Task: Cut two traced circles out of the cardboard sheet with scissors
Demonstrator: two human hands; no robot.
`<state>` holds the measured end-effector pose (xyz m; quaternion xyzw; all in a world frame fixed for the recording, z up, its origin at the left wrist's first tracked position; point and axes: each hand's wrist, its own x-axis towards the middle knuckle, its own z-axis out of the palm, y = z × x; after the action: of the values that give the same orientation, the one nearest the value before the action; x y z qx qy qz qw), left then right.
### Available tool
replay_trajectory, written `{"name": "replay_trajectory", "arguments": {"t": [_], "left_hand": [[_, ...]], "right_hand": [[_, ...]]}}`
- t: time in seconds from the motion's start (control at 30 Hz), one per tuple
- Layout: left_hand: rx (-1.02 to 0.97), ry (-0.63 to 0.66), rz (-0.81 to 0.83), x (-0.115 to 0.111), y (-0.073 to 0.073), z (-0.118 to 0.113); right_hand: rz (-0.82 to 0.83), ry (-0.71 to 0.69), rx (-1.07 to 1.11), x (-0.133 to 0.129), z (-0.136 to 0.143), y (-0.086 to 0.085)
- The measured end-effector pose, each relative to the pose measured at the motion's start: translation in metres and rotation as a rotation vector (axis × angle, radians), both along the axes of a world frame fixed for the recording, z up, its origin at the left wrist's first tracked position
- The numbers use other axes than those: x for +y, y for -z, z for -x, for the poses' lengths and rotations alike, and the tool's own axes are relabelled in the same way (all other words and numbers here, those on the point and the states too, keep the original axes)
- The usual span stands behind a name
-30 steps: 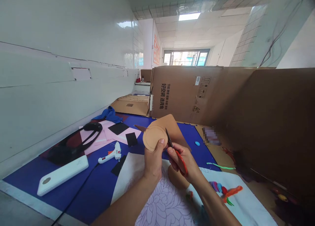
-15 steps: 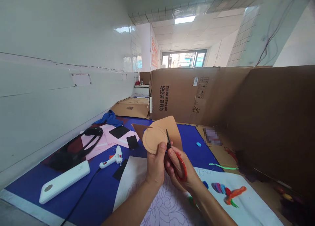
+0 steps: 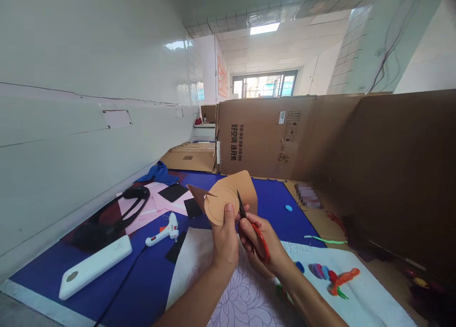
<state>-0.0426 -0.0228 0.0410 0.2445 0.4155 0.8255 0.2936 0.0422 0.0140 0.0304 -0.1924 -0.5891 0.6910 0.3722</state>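
My left hand (image 3: 226, 236) grips a tan sheet of card (image 3: 221, 204), thumb on top of a round outline drawn on it. The edge is partly cut along that outline, and a flap of the card stands up behind, with a darker corner to the left. In my right hand (image 3: 258, 236) is a pair of scissors (image 3: 262, 244) with red handles and dark blades. The blades lie against the right side of the circle. Below both hands spreads a white sheet with a line drawing of flowers (image 3: 233, 296).
On the blue mat (image 3: 142, 284) at left lie a white glue gun (image 3: 164, 232), a long white case (image 3: 95, 267), pink paper (image 3: 140, 208) and black squares (image 3: 173, 192). Coloured wool pieces (image 3: 344, 282) rest at right. Large cardboard (image 3: 263, 141) walls off the back.
The card has turned a little and shifted slightly left. The scissors have moved left with it, their blades at the right edge of the circle.
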Motion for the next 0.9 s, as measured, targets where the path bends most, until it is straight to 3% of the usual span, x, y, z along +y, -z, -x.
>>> {"name": "replay_trajectory", "arguments": {"t": [0.17, 0.5, 0.9], "left_hand": [[-0.013, 0.035, -0.068, 0.002, 0.001, 0.001], [0.025, 0.001, -0.036, 0.003, 0.000, 0.003], [0.083, -0.002, -0.045, 0.005, 0.004, 0.006]], "right_hand": [[-0.055, 0.037, -0.040, 0.000, 0.000, -0.002], [-0.150, 0.046, -0.102, 0.001, -0.007, -0.012], [-0.202, 0.005, -0.113, 0.013, -0.011, -0.005]]}}
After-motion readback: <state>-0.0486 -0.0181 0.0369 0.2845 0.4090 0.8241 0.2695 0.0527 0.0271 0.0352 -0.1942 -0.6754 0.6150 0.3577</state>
